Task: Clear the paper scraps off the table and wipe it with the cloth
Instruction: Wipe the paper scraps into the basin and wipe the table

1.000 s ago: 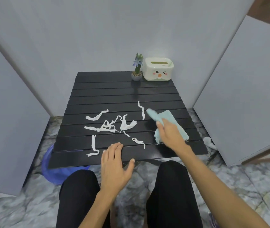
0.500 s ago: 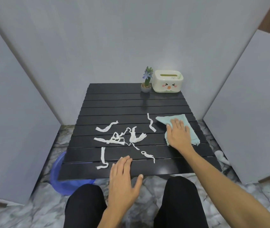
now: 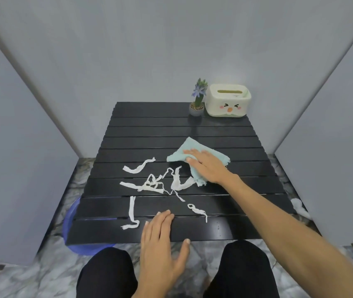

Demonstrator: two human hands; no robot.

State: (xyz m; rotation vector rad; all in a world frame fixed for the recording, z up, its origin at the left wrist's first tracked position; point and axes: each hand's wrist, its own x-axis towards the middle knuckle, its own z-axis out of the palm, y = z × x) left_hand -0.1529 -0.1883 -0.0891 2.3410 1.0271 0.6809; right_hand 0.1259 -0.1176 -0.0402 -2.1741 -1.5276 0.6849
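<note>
1. Paper scraps (image 3: 160, 183): white torn strips scattered over the middle and near-left part of the black slatted table (image 3: 149, 134). Main tangle sits mid-table; one long strip (image 3: 131, 208) runs toward the near edge and ends in a curl; a small looped piece (image 3: 197, 210) lies to the near right of the tangle; a curved strip (image 3: 139, 166) lies on the far left.
2. Cloth (image 3: 190, 150): pale blue-green, spread and partly bunched on the table, just to the right of and slightly beyond the tangle. Its lower corner touches or nearly touches the rightmost scrap; which, I cannot tell.
3. Key relation: scraps lie to the left of the cloth and toward the near edge, so a sweep would run leftward and nearward. A blue basin (image 3: 72, 233) shows under the near-left corner, a likely catch point (judgement).
4. Right hand (image 3: 208, 166): flat, fingers straight, palm pressing down on the cloth, not gripping it.
5. Left hand (image 3: 162, 244): released, fingers extended, fingertips resting at the near table edge, holding nothing. It is the nearer hand to the long strip and looped piece.
6. Far right corner: small potted plant (image 3: 197, 104) beside a cream tissue box (image 3: 227, 102), well apart from the scraps.
</note>
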